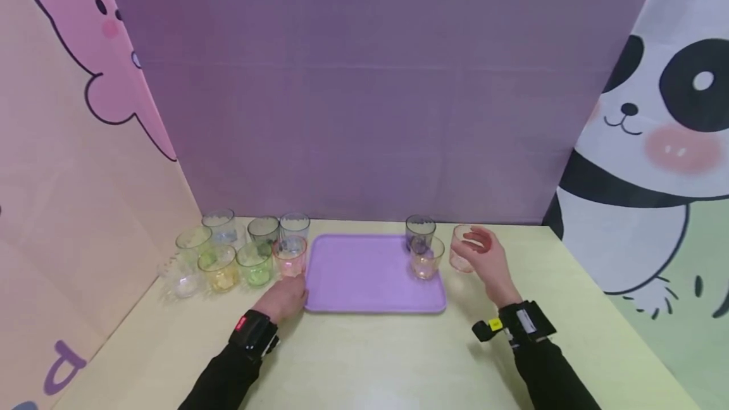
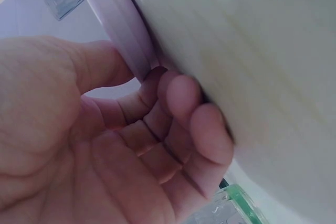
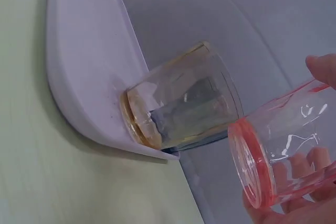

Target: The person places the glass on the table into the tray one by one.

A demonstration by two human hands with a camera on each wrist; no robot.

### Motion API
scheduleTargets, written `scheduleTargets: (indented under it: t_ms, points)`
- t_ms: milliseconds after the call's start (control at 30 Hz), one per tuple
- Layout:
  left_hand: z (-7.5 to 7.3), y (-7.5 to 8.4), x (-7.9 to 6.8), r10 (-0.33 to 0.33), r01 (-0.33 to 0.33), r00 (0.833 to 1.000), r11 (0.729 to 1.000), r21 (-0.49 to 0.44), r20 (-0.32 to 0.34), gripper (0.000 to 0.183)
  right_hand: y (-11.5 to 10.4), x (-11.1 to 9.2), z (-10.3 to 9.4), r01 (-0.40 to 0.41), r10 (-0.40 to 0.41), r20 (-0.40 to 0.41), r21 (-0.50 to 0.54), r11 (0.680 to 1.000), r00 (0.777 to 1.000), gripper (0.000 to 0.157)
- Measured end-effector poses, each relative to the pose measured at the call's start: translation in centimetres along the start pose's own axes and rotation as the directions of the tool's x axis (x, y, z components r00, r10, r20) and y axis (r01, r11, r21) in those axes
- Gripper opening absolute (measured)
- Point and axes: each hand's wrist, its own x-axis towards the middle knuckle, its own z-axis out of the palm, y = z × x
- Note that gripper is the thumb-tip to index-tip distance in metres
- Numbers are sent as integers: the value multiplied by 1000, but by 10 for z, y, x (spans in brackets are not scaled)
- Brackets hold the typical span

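Glasses (image 1: 255,266) stand at the surface's (image 1: 370,359) left. The left hand (image 1: 288,296) pinches the left edge of a purple tray (image 1: 364,274). At its right end stands an amber glass (image 1: 424,267), a dark glass (image 1: 420,226) just beyond. Rightmost, the right hand (image 1: 491,264) grips a pink glass (image 1: 460,263) above the surface, beside the tray.

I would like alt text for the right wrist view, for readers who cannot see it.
A right hand holds a red-tinted glass beside a purple tray. On the tray, near its edge, stands an amber glass, with a darker glass visible through it.
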Motion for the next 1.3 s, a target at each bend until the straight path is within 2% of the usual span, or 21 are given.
scheduleTargets:
  t_ms: [167,467,633,800,933,1167,1300]
  points:
    - [-1,-1,0,-8,8,1000,1000,-15,1,21,-3,-8,2,30,-30,27,4,1000,999,78]
    - [-4,-2,0,3,-3,1000,1000,9,-12,19,-14,-14,-3,11,-4,149,-41,999,989,76]
    - [-6,-2,-1,6,-6,1000,1000,24,-14,20,-19,-16,-3,-6,30,284,-85,996,958,77]
    - [-4,-2,-1,-9,9,1000,1000,5,-3,20,-18,-19,0,8,49,367,-151,989,929,74]
    - [-1,-1,-1,9,-9,1000,1000,9,-5,20,-17,-23,-1,22,61,390,-204,979,919,72]
    - [1,-1,-1,8,-7,1000,1000,31,-12,21,-18,-29,2,35,97,373,-333,942,923,74]
    - [3,-2,-1,5,-4,1000,999,33,-13,19,-19,-33,5,37,110,378,-361,932,919,76]
